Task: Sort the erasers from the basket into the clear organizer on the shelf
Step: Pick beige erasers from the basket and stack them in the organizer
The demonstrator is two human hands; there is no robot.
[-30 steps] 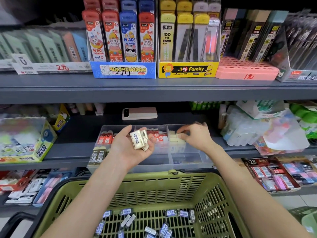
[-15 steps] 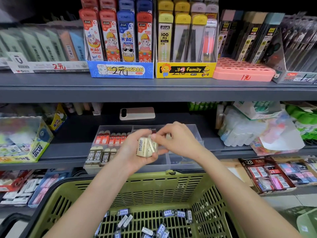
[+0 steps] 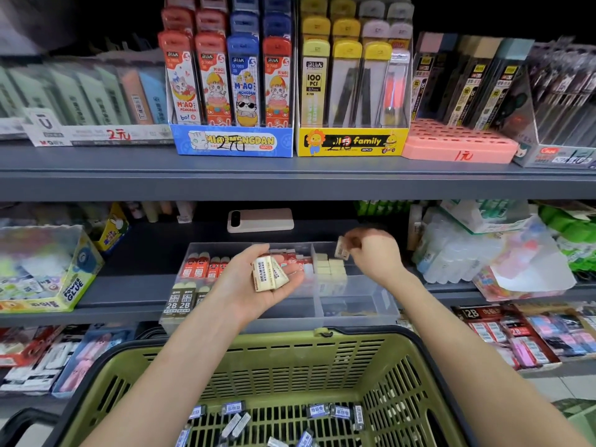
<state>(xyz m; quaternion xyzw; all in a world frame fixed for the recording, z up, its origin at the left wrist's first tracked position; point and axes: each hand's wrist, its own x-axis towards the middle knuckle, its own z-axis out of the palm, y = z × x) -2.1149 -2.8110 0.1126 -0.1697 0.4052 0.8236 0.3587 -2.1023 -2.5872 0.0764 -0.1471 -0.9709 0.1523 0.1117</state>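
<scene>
My left hand (image 3: pixel 254 285) is cupped palm up over the clear organizer (image 3: pixel 358 301) and holds a few cream drawing erasers (image 3: pixel 269 273). To its right, my right hand (image 3: pixel 374 253) pinches one cream eraser (image 3: pixel 342 248) above the organizer's back right compartment, where several cream erasers (image 3: pixel 332 267) lie stacked. Red erasers (image 3: pixel 203 267) and dark 2B erasers (image 3: pixel 180 303) fill the left compartments. Below, the green basket (image 3: pixel 290 353) holds several blue-labelled erasers (image 3: pixel 329 411) on its floor.
A pink phone-like device (image 3: pixel 260 220) lies behind the organizer. A glue box (image 3: pixel 48 269) sits at left on the shelf, clear bottles and bags (image 3: pixel 483 253) at right. Pencil lead boxes (image 3: pixel 230 91) stand on the upper shelf.
My right hand came to the left hand, took one cream eraser from it, and has moved right and back over the organizer's right compartment.
</scene>
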